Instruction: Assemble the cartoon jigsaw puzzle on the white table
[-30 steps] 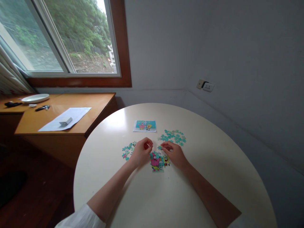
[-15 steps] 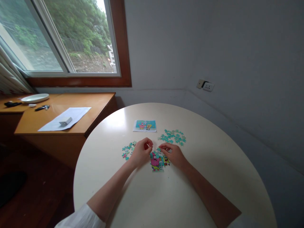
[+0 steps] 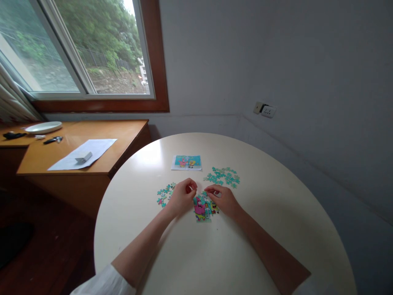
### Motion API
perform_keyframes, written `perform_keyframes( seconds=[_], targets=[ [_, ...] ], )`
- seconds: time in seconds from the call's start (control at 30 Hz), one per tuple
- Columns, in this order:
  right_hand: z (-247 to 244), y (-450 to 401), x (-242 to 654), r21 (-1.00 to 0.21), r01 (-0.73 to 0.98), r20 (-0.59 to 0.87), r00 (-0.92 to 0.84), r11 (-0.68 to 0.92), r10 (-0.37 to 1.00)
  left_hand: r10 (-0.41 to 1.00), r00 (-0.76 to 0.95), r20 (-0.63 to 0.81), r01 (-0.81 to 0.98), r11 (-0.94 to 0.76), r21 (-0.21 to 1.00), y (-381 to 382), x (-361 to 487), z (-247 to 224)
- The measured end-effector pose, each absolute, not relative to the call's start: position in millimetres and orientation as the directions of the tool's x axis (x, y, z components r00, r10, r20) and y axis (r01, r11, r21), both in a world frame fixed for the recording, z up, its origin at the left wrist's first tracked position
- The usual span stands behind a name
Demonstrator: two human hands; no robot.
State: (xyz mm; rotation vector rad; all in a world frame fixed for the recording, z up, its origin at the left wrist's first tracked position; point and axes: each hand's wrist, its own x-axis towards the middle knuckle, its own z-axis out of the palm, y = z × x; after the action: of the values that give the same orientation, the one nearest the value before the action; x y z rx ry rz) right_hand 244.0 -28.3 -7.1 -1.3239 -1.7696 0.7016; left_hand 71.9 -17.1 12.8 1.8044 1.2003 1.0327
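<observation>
A partly joined puzzle (image 3: 201,209) with a pink figure and a yellow figure lies on the round white table (image 3: 190,254). My left hand (image 3: 183,196) is at its upper left, thumb and fingertips pressed together; what they hold, if anything, is too small to make out. At the upper right edge of the joined pieces is my right hand (image 3: 223,199), its fingers closed in a pinch, contents also unclear. Loose teal pieces (image 3: 225,177) are spread beyond my right hand. Other loose pieces (image 3: 162,194) lie left of my left hand, which partly covers them.
A picture card (image 3: 186,162) lies behind the hands. On the wooden desk (image 3: 129,135) at the left are a paper sheet (image 3: 98,149), a small white box (image 3: 83,157), a white plate (image 3: 44,127) and dark items. Beyond are a window and a wall socket (image 3: 268,111).
</observation>
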Motion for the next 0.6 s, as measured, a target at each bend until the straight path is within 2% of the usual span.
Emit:
perform_keyframes(
  seconds=[0.6],
  targets=[
    [-9.0,-26.4,244.9,-0.760,0.569,0.308,-0.109,0.313,0.945,0.944,0.245,0.220,0.352,-0.298,0.887,-17.4,71.8,12.3]
  ],
)
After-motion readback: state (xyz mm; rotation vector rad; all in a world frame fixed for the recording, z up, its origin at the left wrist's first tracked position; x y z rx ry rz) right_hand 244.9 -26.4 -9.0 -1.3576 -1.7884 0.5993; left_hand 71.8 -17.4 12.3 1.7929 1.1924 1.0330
